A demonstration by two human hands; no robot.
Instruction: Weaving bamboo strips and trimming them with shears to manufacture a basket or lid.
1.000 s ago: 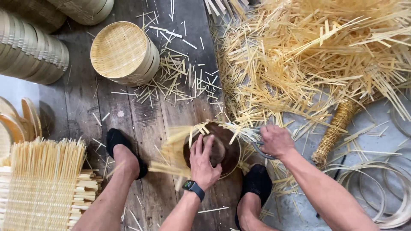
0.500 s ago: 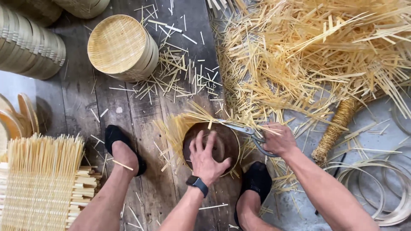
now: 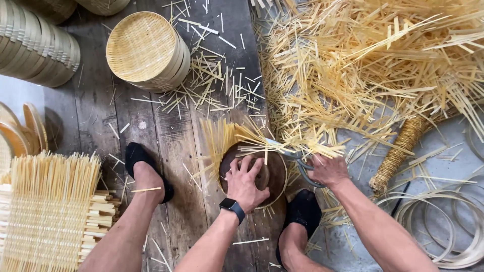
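Observation:
My left hand (image 3: pixel 245 182) presses flat on a round dark wooden disc (image 3: pixel 272 174) that lies on a woven bamboo mat, whose loose strip ends (image 3: pixel 227 138) fan out past the disc's far edge. My right hand (image 3: pixel 327 170) grips a pair of scissors (image 3: pixel 295 153) at the disc's right rim, blades pointing left into the strips. A black watch sits on my left wrist. Both my feet in black shoes flank the disc.
A stack of round woven bamboo baskets (image 3: pixel 146 48) stands at the upper left, more stacks (image 3: pixel 35 48) beyond. A woven mat with free strip ends (image 3: pixel 48 211) lies at lower left. A big heap of bamboo offcuts (image 3: pixel 378 65) fills the right; bamboo hoops (image 3: pixel 443 226) lie lower right.
My right hand has closed in on the disc's rim with the scissors. The mat's strip ends have turned, now fanning out at the far edge.

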